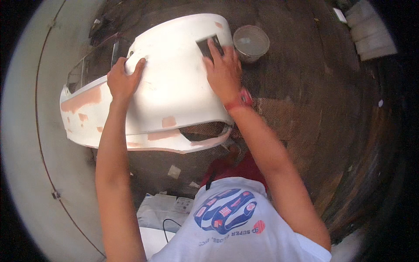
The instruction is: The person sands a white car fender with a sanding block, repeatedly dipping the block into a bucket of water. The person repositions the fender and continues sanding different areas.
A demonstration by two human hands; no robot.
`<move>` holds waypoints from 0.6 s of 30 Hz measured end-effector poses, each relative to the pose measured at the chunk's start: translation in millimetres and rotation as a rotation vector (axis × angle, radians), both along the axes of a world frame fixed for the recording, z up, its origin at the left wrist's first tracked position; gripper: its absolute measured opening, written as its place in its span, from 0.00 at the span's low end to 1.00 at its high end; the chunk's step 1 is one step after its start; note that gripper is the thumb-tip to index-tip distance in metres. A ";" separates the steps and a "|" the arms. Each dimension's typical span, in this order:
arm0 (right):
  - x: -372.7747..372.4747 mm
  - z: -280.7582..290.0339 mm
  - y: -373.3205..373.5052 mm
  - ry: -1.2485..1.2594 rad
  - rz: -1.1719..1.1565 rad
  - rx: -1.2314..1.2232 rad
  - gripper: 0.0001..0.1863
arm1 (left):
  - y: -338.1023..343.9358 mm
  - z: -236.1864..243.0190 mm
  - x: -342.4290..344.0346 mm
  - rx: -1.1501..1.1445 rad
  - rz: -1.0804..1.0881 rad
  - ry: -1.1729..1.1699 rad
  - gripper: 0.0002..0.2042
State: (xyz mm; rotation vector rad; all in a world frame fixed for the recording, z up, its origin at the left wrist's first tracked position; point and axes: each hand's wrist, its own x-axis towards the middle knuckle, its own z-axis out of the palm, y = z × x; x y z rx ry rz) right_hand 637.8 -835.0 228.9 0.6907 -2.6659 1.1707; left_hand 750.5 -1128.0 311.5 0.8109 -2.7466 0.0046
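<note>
A white car bumper (179, 83) with several pinkish-brown filler patches lies in front of me, its long side running off to the left. My right hand (224, 74) presses a dark piece of sandpaper (204, 47) flat against the upper right of the white surface, fingers spread over it. My left hand (122, 81) grips the bumper's far left edge, thumb on top; its other fingers are mostly hidden at the edge. A dark opening shows in the bumper's near right corner.
A round bucket (252, 57) of cloudy liquid stands just right of the bumper. Newspaper sheets (159, 210) lie on the dark floor near my body. A pale wall (19, 131) with a thin line along it rises at left. Pale, stacked-looking objects (369, 37) sit far right.
</note>
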 end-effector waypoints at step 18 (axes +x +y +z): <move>81.6 -35.7 24.6 -0.023 0.044 -0.035 0.37 | -4.4 0.1 11.3 0.019 -0.023 0.000 0.32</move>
